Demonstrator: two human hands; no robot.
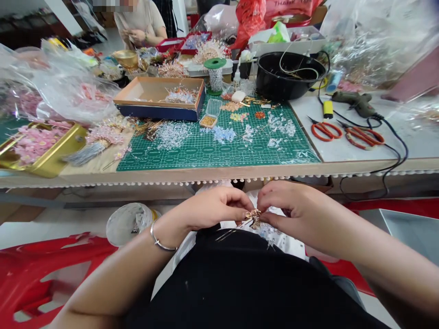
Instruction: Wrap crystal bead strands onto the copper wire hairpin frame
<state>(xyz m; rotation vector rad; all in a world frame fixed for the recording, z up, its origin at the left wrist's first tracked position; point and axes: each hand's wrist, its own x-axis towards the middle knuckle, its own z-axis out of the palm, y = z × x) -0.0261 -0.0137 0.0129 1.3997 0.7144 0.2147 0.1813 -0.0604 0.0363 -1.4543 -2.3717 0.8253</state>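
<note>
Over my lap, just below the table's front edge, both hands pinch a small gold ornament (pixel 253 217) with thin gold wires trailing from it. My left hand (pixel 216 206), with a silver bangle on its wrist, grips the piece from the left with closed fingers. My right hand (pixel 288 203) holds it from the right, fingertips pressed together. Clear beaded strands hang beneath the ornament onto my lap.
A green cutting mat (pixel 219 146) carries piles of clear and coloured beads and a small bead box (pixel 211 113). Behind stand a shallow cardboard tray (pixel 154 91) and a black bowl (pixel 288 75). Orange scissors (pixel 324 129), a glue gun (pixel 356 103) and cables lie right. Another person (pixel 140 25) works opposite.
</note>
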